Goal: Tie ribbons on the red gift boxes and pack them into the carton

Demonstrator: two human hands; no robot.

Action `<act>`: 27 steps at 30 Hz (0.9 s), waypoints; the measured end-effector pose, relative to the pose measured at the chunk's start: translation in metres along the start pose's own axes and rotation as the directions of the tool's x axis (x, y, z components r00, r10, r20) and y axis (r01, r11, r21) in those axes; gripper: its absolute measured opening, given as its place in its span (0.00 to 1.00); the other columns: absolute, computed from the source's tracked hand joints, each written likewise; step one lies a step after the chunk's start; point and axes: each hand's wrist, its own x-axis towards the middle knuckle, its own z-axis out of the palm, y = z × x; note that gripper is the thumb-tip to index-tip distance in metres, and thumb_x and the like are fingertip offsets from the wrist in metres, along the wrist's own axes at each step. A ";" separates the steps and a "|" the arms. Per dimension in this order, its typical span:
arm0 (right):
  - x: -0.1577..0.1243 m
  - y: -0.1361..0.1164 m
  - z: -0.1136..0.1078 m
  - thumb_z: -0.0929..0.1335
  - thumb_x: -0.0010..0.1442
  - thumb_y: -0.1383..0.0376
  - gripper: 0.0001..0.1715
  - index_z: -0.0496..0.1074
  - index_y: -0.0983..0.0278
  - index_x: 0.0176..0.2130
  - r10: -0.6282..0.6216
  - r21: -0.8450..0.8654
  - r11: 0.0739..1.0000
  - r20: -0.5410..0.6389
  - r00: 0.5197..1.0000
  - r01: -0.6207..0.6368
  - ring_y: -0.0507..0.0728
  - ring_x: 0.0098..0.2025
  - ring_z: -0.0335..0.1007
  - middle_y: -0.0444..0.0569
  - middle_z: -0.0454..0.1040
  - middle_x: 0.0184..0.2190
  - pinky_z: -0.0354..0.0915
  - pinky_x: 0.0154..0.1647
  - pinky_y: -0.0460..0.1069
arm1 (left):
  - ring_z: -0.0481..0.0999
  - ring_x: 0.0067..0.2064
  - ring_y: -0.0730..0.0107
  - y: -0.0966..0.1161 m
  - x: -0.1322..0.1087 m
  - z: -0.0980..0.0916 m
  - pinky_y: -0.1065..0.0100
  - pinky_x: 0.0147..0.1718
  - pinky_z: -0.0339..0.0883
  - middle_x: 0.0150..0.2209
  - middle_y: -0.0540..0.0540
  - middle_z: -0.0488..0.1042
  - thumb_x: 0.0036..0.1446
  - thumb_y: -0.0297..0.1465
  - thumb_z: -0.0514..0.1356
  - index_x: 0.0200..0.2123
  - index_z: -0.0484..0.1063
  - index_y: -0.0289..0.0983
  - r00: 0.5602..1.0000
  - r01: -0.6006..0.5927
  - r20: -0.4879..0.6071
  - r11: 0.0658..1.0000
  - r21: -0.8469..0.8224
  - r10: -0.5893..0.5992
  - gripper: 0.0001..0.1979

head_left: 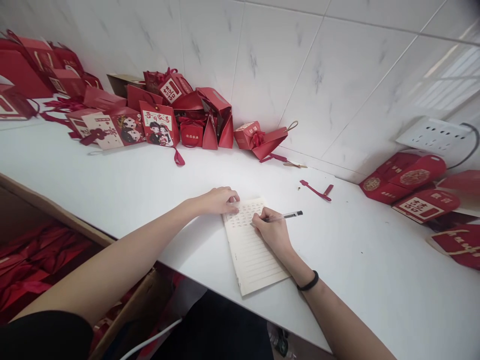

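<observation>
A lined sheet of paper lies on the white table near its front edge, with several rows of small writing at its top. My right hand is closed round a pen whose tip rests on the written lines. My left hand sits at the paper's top left corner, fingers curled down and pressing on the sheet. A black band circles my right wrist.
Red gift boxes and bags crowd the back left along the tiled wall. Red envelopes and a white power strip lie at the right. A loose red ribbon lies behind the paper. An open cardboard box of red items stands lower left.
</observation>
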 end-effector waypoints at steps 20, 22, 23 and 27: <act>0.002 0.000 0.000 0.64 0.46 0.64 0.15 0.50 0.61 0.18 -0.013 -0.065 0.998 -0.059 0.998 0.010 0.48 0.18 0.46 0.35 0.49 0.13 0.46 0.18 0.44 | 0.70 0.45 0.62 0.001 -0.002 -0.001 0.66 0.43 0.61 0.45 0.44 0.69 0.51 0.40 0.56 0.48 0.68 0.39 1.000 0.004 0.019 1.000 0.010 -0.004 0.21; 0.002 0.000 0.000 0.63 0.46 0.64 0.15 0.49 0.61 0.18 -0.014 -0.070 0.997 -0.064 0.998 0.010 0.48 0.18 0.47 0.35 0.48 0.14 0.46 0.18 0.44 | 0.70 0.45 0.62 0.001 -0.003 -0.002 0.66 0.43 0.61 0.45 0.44 0.69 0.51 0.40 0.56 0.48 0.68 0.39 1.000 0.000 0.025 1.000 0.013 0.000 0.21; 0.002 0.000 0.000 0.63 0.46 0.64 0.15 0.49 0.61 0.18 -0.019 -0.076 0.997 -0.069 0.997 0.014 0.48 0.18 0.47 0.36 0.48 0.14 0.46 0.18 0.44 | 0.70 0.45 0.62 0.002 -0.003 -0.002 0.67 0.44 0.61 0.45 0.44 0.69 0.51 0.40 0.56 0.48 0.68 0.39 1.000 0.001 0.027 1.000 0.015 -0.002 0.21; 0.001 -0.001 0.000 0.63 0.45 0.64 0.15 0.49 0.61 0.18 -0.036 -0.102 0.994 -0.079 0.996 0.028 0.48 0.19 0.46 0.36 0.47 0.14 0.45 0.18 0.44 | 0.70 0.46 0.62 0.002 -0.004 -0.002 0.67 0.44 0.61 0.45 0.44 0.69 0.51 0.39 0.56 0.48 0.68 0.39 1.000 0.013 0.024 1.000 0.019 -0.013 0.21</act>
